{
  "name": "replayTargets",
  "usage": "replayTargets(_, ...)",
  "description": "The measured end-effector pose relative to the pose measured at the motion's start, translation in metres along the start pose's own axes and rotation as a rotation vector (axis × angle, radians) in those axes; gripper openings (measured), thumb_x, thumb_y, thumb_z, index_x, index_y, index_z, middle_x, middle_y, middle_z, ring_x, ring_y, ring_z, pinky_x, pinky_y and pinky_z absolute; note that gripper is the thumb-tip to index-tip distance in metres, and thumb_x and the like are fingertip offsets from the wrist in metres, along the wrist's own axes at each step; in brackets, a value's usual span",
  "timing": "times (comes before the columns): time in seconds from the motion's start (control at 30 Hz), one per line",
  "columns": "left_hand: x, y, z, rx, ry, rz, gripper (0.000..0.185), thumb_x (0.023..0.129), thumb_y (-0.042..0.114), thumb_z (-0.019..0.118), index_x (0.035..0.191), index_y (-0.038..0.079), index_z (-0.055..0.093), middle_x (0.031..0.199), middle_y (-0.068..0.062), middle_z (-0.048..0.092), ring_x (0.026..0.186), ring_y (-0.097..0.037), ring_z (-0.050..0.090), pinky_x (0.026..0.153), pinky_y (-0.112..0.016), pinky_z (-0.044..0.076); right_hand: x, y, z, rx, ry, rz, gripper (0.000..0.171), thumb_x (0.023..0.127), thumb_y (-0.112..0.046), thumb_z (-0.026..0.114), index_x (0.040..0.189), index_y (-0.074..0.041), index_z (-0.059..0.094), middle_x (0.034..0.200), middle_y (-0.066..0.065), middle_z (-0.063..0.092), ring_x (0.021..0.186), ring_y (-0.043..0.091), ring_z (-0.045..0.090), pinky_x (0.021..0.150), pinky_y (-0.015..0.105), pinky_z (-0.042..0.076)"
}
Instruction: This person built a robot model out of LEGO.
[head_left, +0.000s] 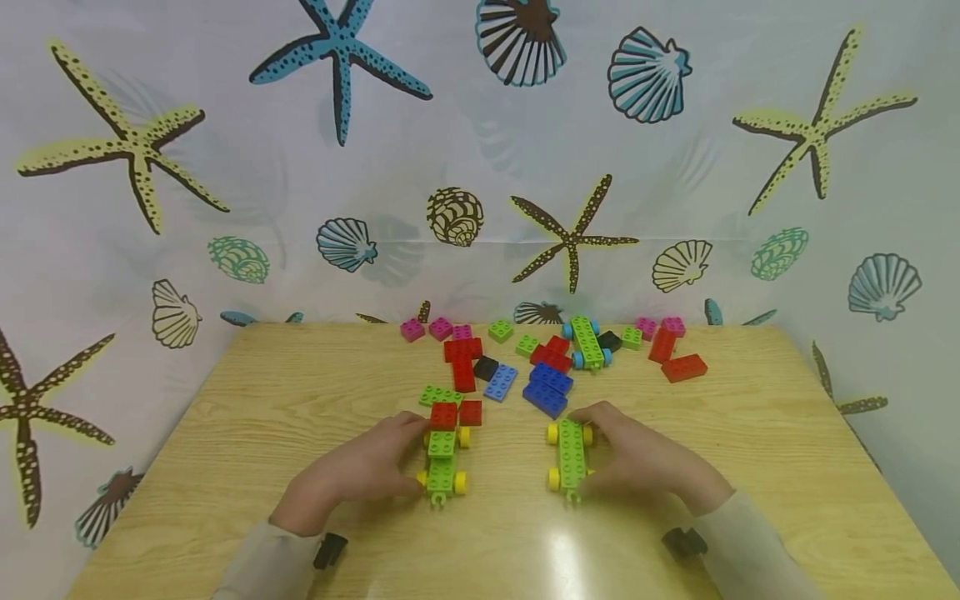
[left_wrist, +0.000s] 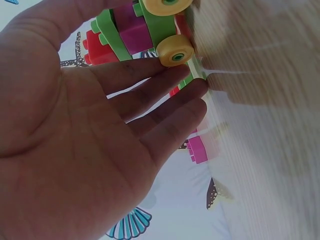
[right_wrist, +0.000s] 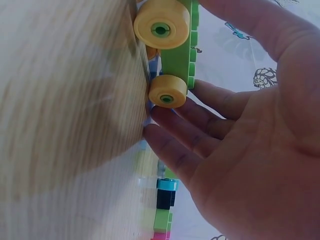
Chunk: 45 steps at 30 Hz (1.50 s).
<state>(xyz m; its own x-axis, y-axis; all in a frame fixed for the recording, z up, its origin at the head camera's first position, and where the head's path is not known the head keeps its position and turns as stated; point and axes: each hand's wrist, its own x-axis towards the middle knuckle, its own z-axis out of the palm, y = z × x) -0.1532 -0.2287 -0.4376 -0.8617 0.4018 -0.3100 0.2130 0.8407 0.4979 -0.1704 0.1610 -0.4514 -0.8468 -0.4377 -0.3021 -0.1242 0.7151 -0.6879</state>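
In the head view, my left hand (head_left: 375,462) holds a toy car (head_left: 441,475) from its left side, thumb by the rear wheel and fingers by the front one. The car has a green base and yellow wheels, with green, purple and red bricks stacked on it; the purple brick (left_wrist: 134,30) shows in the left wrist view. To the right, my right hand (head_left: 637,454) holds a second toy car (head_left: 572,454), a bare green base with yellow wheels (right_wrist: 167,91), between thumb and fingers along its right side. Both cars stand on the table.
Behind the hands lie several loose bricks: red (head_left: 463,373), dark blue (head_left: 547,390), light blue (head_left: 500,382), green (head_left: 501,331) and pink (head_left: 412,330). A green car with blue wheels (head_left: 587,343) stands near the table's (head_left: 262,400) back edge, before a patterned cloth (head_left: 450,150).
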Motion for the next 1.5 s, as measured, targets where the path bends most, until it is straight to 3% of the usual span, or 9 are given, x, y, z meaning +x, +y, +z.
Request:
replayTargets(0.3, 0.001, 0.000, 0.001, 0.004, -0.011, -0.013, 0.092, 0.088, 0.019, 0.091, 0.166, -0.002, 0.048, 0.173, -0.024, 0.047, 0.162, -0.048, 0.045, 0.133, -0.065, 0.040, -0.001, 0.002, 0.001, -0.028, 0.001, -0.032, 0.096, 0.082, -0.027, 0.100, 0.164, -0.017, 0.052, 0.164, 0.008, 0.054, 0.150, 0.032, 0.056, 0.130, 0.062, 0.046)
replayTargets(0.47, -0.004, -0.007, -0.012, 0.009, 0.000, -0.020, 0.086, 0.095, 0.025, 0.086, 0.167, -0.002, 0.047, 0.170, -0.025, 0.050, 0.157, -0.048, 0.051, 0.128, -0.066, 0.045, -0.002, 0.000, -0.001, -0.043, -0.009, -0.047, 0.098, 0.082, -0.031, 0.099, 0.166, -0.015, 0.050, 0.164, 0.010, 0.055, 0.148, 0.034, 0.057, 0.129, 0.063, 0.047)
replayTargets(0.57, -0.014, -0.008, -0.028, -0.010, 0.098, -0.006, 0.074, 0.103, 0.030, 0.079, 0.163, -0.001, 0.051, 0.167, -0.025, 0.055, 0.154, -0.050, 0.054, 0.125, -0.069, 0.048, -0.003, 0.001, -0.006, -0.055, -0.013, -0.055, 0.100, 0.084, -0.036, 0.099, 0.167, -0.014, 0.048, 0.164, 0.011, 0.056, 0.149, 0.036, 0.057, 0.128, 0.063, 0.048)
replayTargets(0.67, -0.025, -0.002, -0.040, -0.039, 0.269, 0.032, 0.059, 0.107, 0.033, 0.076, 0.156, 0.004, 0.060, 0.158, -0.020, 0.064, 0.146, -0.047, 0.061, 0.119, -0.068, 0.054, -0.005, 0.004, -0.012, -0.056, -0.006, -0.048, 0.100, 0.084, -0.040, 0.099, 0.166, -0.015, 0.049, 0.164, 0.010, 0.058, 0.149, 0.038, 0.058, 0.126, 0.063, 0.050)
replayTargets(0.77, -0.031, 0.014, -0.042, -0.061, 0.425, 0.119, 0.045, 0.107, 0.029, 0.077, 0.147, 0.009, 0.067, 0.145, -0.012, 0.073, 0.133, -0.038, 0.069, 0.112, -0.062, 0.061, -0.007, 0.006, -0.018, -0.050, -0.009, -0.058, 0.096, 0.085, -0.038, 0.098, 0.165, -0.014, 0.050, 0.165, 0.011, 0.058, 0.150, 0.041, 0.058, 0.124, 0.065, 0.051)
replayTargets(0.87, -0.027, 0.041, -0.032, -0.071, 0.488, 0.238, 0.036, 0.105, 0.025, 0.081, 0.137, 0.014, 0.072, 0.134, -0.004, 0.077, 0.122, -0.029, 0.074, 0.105, -0.055, 0.065, -0.008, 0.007, -0.020, -0.026, -0.022, -0.077, 0.093, 0.086, -0.033, 0.097, 0.164, -0.011, 0.050, 0.165, 0.014, 0.058, 0.149, 0.042, 0.058, 0.124, 0.065, 0.051)
replayTargets(1.03, -0.003, 0.085, -0.005, -0.084, 0.339, 0.365, 0.038, 0.103, 0.031, 0.083, 0.137, 0.018, 0.073, 0.132, 0.001, 0.074, 0.119, -0.020, 0.072, 0.102, -0.046, 0.066, -0.008, 0.005, -0.018, -0.006, -0.024, -0.105, 0.092, 0.087, -0.031, 0.096, 0.163, -0.007, 0.051, 0.163, 0.017, 0.059, 0.147, 0.043, 0.059, 0.124, 0.065, 0.051)
replayTargets(1.27, 0.037, 0.112, 0.028, -0.043, 0.044, 0.282, 0.074, 0.100, 0.043, 0.085, 0.163, 0.015, 0.057, 0.162, -0.007, 0.058, 0.147, -0.029, 0.060, 0.119, -0.051, 0.058, -0.005, 0.003, -0.012, -0.002, -0.004, -0.079, 0.090, 0.086, -0.035, 0.098, 0.160, -0.010, 0.055, 0.159, 0.012, 0.062, 0.143, 0.037, 0.061, 0.121, 0.062, 0.054)
replayTargets(1.5, 0.058, 0.116, 0.048, 0.059, 0.008, 0.229, 0.092, 0.096, 0.047, 0.089, 0.169, 0.010, 0.048, 0.169, -0.010, 0.053, 0.153, -0.029, 0.057, 0.126, -0.048, 0.054, -0.002, 0.003, -0.008, -0.028, 0.007, -0.063, 0.088, 0.087, -0.035, 0.099, 0.160, -0.010, 0.056, 0.156, 0.011, 0.063, 0.139, 0.033, 0.063, 0.122, 0.060, 0.055)
